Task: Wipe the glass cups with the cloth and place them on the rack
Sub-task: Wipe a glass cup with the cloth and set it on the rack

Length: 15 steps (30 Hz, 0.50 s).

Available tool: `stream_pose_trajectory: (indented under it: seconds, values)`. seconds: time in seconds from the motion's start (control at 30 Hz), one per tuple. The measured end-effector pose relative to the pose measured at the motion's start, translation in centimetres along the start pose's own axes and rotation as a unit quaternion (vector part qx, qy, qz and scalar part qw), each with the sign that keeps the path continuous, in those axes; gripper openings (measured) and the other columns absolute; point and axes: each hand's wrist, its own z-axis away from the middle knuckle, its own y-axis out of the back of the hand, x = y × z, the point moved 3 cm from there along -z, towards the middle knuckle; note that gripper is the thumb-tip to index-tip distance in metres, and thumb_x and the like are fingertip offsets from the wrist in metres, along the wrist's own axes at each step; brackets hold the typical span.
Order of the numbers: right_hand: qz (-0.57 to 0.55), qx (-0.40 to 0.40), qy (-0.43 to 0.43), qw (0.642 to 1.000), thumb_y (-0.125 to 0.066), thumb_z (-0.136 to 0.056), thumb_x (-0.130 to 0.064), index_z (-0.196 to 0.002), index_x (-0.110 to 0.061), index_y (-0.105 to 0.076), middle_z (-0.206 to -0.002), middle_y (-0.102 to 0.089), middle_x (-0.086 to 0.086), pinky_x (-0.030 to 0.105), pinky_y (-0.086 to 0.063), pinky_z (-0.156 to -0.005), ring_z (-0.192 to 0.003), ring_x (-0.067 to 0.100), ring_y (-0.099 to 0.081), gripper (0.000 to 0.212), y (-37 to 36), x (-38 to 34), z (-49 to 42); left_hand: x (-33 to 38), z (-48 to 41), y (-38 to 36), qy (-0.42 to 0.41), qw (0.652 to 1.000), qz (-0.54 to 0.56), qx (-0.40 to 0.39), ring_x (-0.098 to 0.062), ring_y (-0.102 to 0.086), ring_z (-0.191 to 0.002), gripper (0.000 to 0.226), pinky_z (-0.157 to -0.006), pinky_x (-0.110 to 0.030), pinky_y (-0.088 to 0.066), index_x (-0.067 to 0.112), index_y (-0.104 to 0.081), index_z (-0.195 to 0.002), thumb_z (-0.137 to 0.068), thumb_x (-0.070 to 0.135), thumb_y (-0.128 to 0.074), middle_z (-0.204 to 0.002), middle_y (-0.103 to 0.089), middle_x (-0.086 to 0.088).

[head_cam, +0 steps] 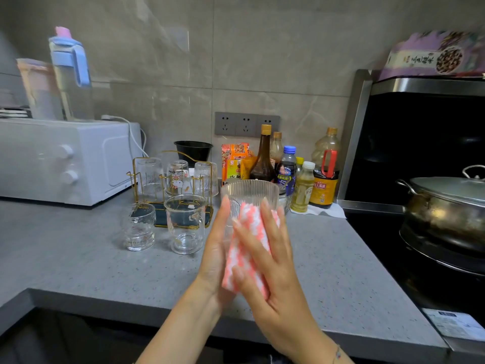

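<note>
Left hand (216, 248) lies with fingers straight up along the left side of a ribbed glass cup (249, 191), held above the surface (91, 258). Right hand (267, 258), fingers spread flat, presses the pink-and-white cloth (246, 232) against the cup's near side. Far left, the gold rack (136, 169) already carries three upturned cups (178, 177). A small cup (138, 227) and a handled cup (185, 224) stand just near of it, likely unwiped. Roughly half the job seems done.
</note>
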Motion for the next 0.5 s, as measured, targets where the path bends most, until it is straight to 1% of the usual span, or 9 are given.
stream_pose_trajectory:
  seconds: [0.07, 0.1, 0.2, 0.33, 0.4, 0.43, 0.5]
  values:
    - [0.003, -0.004, -0.003, 1.000, -0.037, -0.095, -0.052, -0.143, -0.047, -0.028, -0.158, -0.002, -0.021, 0.016, 0.001, -0.115, -0.147, 0.014, 0.009, 0.049, 0.0, 0.0, 0.3, -0.1, -0.1, 0.0, 0.001, 1.000, 0.009, -0.001, -0.023, -0.070, -0.094, 0.065, -0.087, -0.035, -0.056, 0.011, -0.077, -0.099, -0.084, 0.065, -0.045, -0.105, -0.072, -0.010]
    - [0.001, -0.004, -0.005, 1.000, -0.036, -0.095, -0.052, -0.143, -0.045, -0.029, -0.158, -0.003, -0.020, 0.014, 0.000, -0.115, -0.147, 0.014, 0.008, 0.049, 0.0, 0.1, 0.2, -0.1, 0.0, 0.0, 0.002, 1.000, 0.009, -0.001, -0.023, -0.071, -0.094, 0.064, -0.088, -0.035, -0.055, 0.011, -0.077, -0.099, -0.083, 0.065, -0.045, -0.104, -0.072, -0.010]
    - [-0.001, -0.009, -0.001, 1.000, -0.035, -0.096, -0.051, -0.143, -0.043, -0.032, -0.159, -0.005, -0.018, 0.015, 0.001, -0.115, -0.147, 0.015, 0.009, 0.048, 0.3, 0.2, -0.4, 0.0, -0.1, 0.1, 0.010, 1.000, -0.005, 0.002, -0.021, -0.070, -0.096, 0.061, -0.085, -0.033, -0.057, 0.014, -0.077, -0.099, -0.083, 0.062, -0.045, -0.107, -0.072, -0.008]
    - [0.011, 0.019, 0.001, 1.000, -0.037, -0.096, -0.048, -0.143, -0.039, -0.035, -0.159, -0.004, -0.015, 0.015, 0.004, -0.115, -0.147, 0.015, 0.013, 0.047, 1.2, 0.8, -2.0, -0.2, -0.1, 0.8, 0.040, 0.998, -0.039, 0.001, -0.019, -0.066, -0.109, 0.054, -0.096, -0.035, -0.050, 0.019, -0.074, -0.111, -0.088, 0.057, -0.044, -0.122, -0.067, -0.006]
    - [0.004, 0.031, -0.012, 0.999, -0.035, -0.095, -0.050, -0.143, -0.038, -0.036, -0.159, -0.004, -0.017, 0.013, 0.004, -0.114, -0.146, 0.011, 0.013, 0.049, 1.9, 1.2, -3.0, -0.3, 0.2, 1.3, 0.057, 0.996, -0.070, 0.012, -0.020, -0.067, -0.105, 0.053, -0.090, -0.037, -0.052, 0.022, -0.073, -0.113, -0.090, 0.059, -0.042, -0.123, -0.067, -0.007]
    - [-0.004, 0.033, -0.021, 0.999, -0.034, -0.095, -0.052, -0.142, -0.039, -0.036, -0.159, -0.003, -0.018, 0.013, 0.003, -0.114, -0.146, 0.009, 0.012, 0.049, 2.2, 1.3, -3.4, -0.4, 0.3, 1.6, 0.065, 0.995, -0.080, 0.016, -0.021, -0.066, -0.104, 0.055, -0.091, -0.039, -0.051, 0.021, -0.072, -0.114, -0.090, 0.060, -0.041, -0.123, -0.067, -0.009]
    - [-0.009, 0.033, -0.030, 0.999, -0.033, -0.093, -0.054, -0.142, -0.041, -0.033, -0.158, -0.002, -0.020, 0.018, 0.001, -0.114, -0.146, 0.006, 0.012, 0.051, 2.4, 1.6, -3.9, -0.6, 0.3, 1.8, 0.072, 0.993, -0.086, 0.021, -0.024, -0.062, -0.108, 0.060, -0.100, -0.044, -0.042, 0.018, -0.070, -0.118, -0.087, 0.062, -0.044, -0.128, -0.064, -0.013]
